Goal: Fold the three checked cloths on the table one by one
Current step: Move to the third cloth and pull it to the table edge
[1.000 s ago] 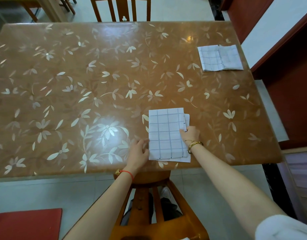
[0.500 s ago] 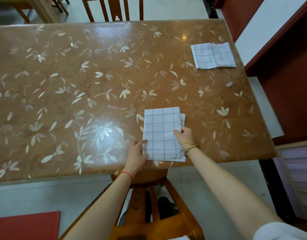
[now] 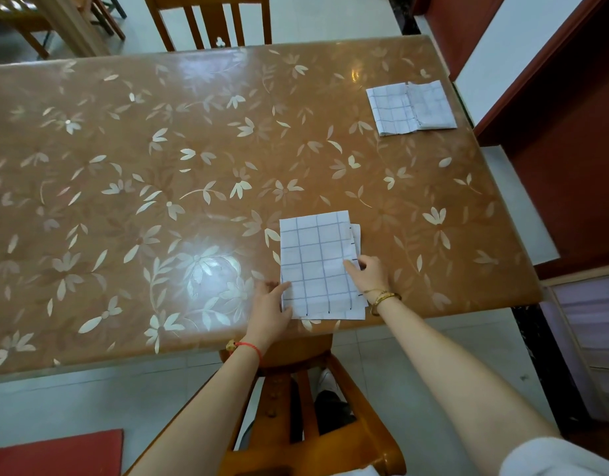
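The white blue-checked cloth (image 3: 315, 266) lies as a narrow folded rectangle at the near edge of the glossy brown flower-patterned tabletop (image 3: 158, 166), the same shape and place as a second ago. Little has changed since then. The right hand (image 3: 370, 274) has crept from the cloth's right edge up onto its top layer, and the left hand (image 3: 270, 309) has barely shifted. That suggests the folding of this cloth is finished and only squaring up and flattening are left.

The left fingers (image 3: 283, 286) are nearly straight, their tips against the cloth's left edge. The right fingers (image 3: 348, 264) are bent, with the tips on the top layer by the offset right-hand edges. Whether they pinch a layer or only press cannot be told.

Far right, the pile of folded checked cloth (image 3: 411, 106) looks like two cloths already done, so this is probably the last.
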Tool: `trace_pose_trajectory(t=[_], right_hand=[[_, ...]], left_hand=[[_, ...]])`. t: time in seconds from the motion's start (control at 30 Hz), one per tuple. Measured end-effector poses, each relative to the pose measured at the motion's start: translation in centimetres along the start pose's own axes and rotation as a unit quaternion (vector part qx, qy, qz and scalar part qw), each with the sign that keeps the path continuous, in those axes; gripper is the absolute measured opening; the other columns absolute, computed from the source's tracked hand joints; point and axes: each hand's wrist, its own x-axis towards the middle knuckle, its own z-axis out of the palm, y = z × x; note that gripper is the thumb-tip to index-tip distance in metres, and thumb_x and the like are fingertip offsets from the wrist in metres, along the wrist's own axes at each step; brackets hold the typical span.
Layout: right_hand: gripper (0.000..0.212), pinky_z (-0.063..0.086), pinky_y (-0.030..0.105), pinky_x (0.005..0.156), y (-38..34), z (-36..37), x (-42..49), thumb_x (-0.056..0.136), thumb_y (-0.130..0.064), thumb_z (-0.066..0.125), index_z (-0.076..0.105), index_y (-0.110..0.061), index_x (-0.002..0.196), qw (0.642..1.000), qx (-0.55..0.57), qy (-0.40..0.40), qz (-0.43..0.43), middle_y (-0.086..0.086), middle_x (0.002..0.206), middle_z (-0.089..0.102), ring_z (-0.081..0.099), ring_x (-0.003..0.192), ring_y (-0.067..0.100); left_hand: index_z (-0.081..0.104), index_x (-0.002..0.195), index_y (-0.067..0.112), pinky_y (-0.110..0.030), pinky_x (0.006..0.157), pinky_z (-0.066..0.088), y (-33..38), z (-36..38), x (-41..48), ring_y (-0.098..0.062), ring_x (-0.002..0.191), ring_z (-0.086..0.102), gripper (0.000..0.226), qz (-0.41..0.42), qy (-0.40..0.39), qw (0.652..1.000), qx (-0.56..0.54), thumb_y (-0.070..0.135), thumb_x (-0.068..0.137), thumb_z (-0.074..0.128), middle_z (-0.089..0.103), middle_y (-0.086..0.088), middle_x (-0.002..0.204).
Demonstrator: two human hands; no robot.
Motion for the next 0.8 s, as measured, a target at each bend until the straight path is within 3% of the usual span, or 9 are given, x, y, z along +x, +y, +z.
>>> trace_pose_trajectory(t=[0.1,0.2,0.33,0.47,0.53,0.63,0.67,0.77,0.8], right_hand=[[0.039,0.027,0.019,0.052,-1.1,-0.3,0.2,0.089,-0.013,0.065,0.039,-0.009,0.059,0.992,0.116,-0.036,0.04,0.0,0.057,0.032,0.033,0.052,0.007],[0.028,0.046,0.032,0.068,-2.2,-0.4,0.4,0.083,-0.02,0.069,0.061,0.007,0.082,0.972,0.206,-0.094,0.067,0.01,0.075,0.057,0.054,0.073,0.022],[0.019,0.055,0.042,0.089,-5.1,-0.2,-0.3,0.091,-0.011,0.062,0.069,-0.005,0.108,0.912,0.348,-0.195,0.094,0.013,0.105,0.072,0.069,0.094,0.026],[0.022,0.052,0.038,0.091,-6.9,0.7,-0.1,0.095,-0.022,0.058,0.068,-0.006,0.106,0.895,0.357,-0.255,0.083,0.013,0.103,0.069,0.065,0.094,0.023],[0.039,0.056,0.034,0.083,-7.4,1.2,0.4,0.097,-0.04,0.052,0.068,-0.005,0.1,0.89,0.361,-0.255,0.109,0.009,0.094,0.069,0.067,0.087,0.019],[0.053,0.058,0.032,0.074,-8.1,1.8,1.0,0.099,-0.052,0.04,0.066,-0.005,0.1,0.901,0.345,-0.216,0.148,0.01,0.097,0.066,0.064,0.085,0.019],[0.054,0.059,0.032,0.07,-8.2,2.2,1.4,0.099,-0.053,0.038,0.065,-0.007,0.1,0.9,0.347,-0.205,0.165,0.01,0.096,0.065,0.063,0.084,0.019],[0.063,0.059,0.039,0.07,-8.8,3.5,2.0,0.097,-0.062,0.034,0.061,-0.006,0.11,0.876,0.39,-0.177,0.221,0.011,0.097,0.065,0.065,0.081,0.023],[0.068,0.059,0.041,0.07,-9.1,3.8,2.1,0.096,-0.064,0.032,0.059,-0.004,0.115,0.864,0.41,-0.171,0.237,0.012,0.1,0.065,0.065,0.08,0.025]], left_hand=[[0.047,0.143,0.024,-0.039,0.108,0.044,0.5,-0.2,-0.3,-0.023,0.129,0.042,0.059,0.011,0.017,1.0,0.0,0.021,0.087,0.065,0.035,-0.003,0.141],[0.035,0.148,0.026,-0.039,0.113,0.036,2.0,-0.5,-0.6,-0.017,0.137,0.028,0.079,0.065,0.035,0.997,0.013,0.045,0.081,0.071,0.031,0.001,0.147],[0.015,0.155,0.027,-0.034,0.115,0.022,5.3,-0.4,-0.9,-0.012,0.146,0.015,0.104,0.13,0.025,0.991,-0.014,0.064,0.075,0.07,0.018,0.008,0.158],[0.012,0.157,0.026,-0.028,0.114,0.032,7.5,-0.3,-0.5,-0.013,0.144,0.029,0.096,0.12,0.048,0.986,-0.102,0.037,0.081,0.069,0.033,0.004,0.155],[0.018,0.157,0.026,-0.015,0.088,0.047,7.5,-0.7,-0.4,-0.013,0.114,0.056,0.081,0.077,0.082,0.987,-0.113,0.01,0.089,0.058,0.055,0.007,0.13],[0.025,0.156,0.026,-0.013,0.061,0.039,6.9,-1.3,-1.3,-0.005,0.068,0.051,0.07,0.058,0.128,0.985,-0.098,-0.003,0.095,0.044,0.057,0.013,0.084],[0.028,0.155,0.027,-0.013,0.062,0.041,6.6,-1.6,-1.6,-0.003,0.067,0.051,0.068,0.069,0.137,0.983,-0.105,-0.003,0.095,0.042,0.057,0.013,0.082],[0.034,0.152,0.026,-0.02,0.082,0.052,6.1,-2.3,-2.5,-0.007,0.094,0.06,0.066,0.087,0.173,0.974,-0.118,-0.004,0.095,0.041,0.063,0.006,0.12],[0.036,0.152,0.025,-0.018,0.08,0.051,5.9,-2.6,-2.8,-0.01,0.09,0.061,0.066,0.085,0.188,0.971,-0.124,-0.005,0.094,0.041,0.062,0.003,0.121]])
